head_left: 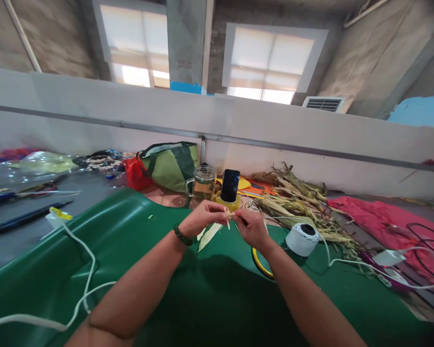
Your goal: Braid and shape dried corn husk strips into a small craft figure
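Note:
Both hands meet above the green mat (159,231), fingers pinched together. My left hand (206,216), with a beaded bracelet on its wrist, grips a small pale strip of corn husk (228,217). From the other side my right hand (252,227) pinches the same piece; the fingers partly hide it. Beneath them lies a flat, pale husk piece (210,236) on the mat. A yellow and black ring (261,265) shows beside my right forearm, partly covered by it. A white thread spool (301,240) stands to the right.
Behind the hands are a phone (231,185) propped upright, a glass mug (204,184) of amber liquid and a green bag (171,166). Dried corn husks (296,202) are piled at right, near pink fabric (379,217). White cables (90,260) cross both sides.

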The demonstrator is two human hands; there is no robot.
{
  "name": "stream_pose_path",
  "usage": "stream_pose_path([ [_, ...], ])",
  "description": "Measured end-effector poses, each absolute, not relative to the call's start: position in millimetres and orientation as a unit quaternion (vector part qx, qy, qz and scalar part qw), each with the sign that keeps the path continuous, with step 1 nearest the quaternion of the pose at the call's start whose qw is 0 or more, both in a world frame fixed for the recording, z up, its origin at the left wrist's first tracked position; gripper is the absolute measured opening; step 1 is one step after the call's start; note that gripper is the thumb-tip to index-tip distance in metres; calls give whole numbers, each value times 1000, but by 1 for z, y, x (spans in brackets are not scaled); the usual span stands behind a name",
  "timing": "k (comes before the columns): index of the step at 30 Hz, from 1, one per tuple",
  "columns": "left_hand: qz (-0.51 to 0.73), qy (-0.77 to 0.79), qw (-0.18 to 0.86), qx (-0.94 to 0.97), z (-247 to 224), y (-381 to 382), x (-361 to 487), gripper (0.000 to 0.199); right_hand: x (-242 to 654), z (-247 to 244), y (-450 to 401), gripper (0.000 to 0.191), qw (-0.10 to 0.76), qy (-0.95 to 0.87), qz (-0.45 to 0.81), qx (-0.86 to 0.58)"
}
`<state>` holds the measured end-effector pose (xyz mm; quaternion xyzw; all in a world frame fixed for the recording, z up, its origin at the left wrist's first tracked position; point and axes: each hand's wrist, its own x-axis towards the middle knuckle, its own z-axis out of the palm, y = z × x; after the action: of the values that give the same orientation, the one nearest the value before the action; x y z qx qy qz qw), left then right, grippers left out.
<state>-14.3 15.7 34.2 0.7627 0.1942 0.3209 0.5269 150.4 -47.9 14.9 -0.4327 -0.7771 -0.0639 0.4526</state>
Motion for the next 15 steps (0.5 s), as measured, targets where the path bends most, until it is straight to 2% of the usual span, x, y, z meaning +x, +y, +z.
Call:
stream_pose_path([
  [3,422,257,373,786,29,12,-8,20,149,15,-50,20,454,-772,-76,-438],
  [5,426,254,284,820,26,6,-3,17,153,15,-48,21,466,-751,-73,-463],
  [7,400,205,284,847,25,2,1,15,159,16,-45,21,481,-724,-50,-492],
  [11,415,152,407,799,27,4,0,25,163,19,-45,24,485,-717,32,-499],
  [13,475,190,372,775,26,8,-1,24,158,21,-50,26,479,-725,56,-492],
  [15,530,222,251,779,21,12,-1,16,151,22,-54,26,490,-716,69,-492],
])
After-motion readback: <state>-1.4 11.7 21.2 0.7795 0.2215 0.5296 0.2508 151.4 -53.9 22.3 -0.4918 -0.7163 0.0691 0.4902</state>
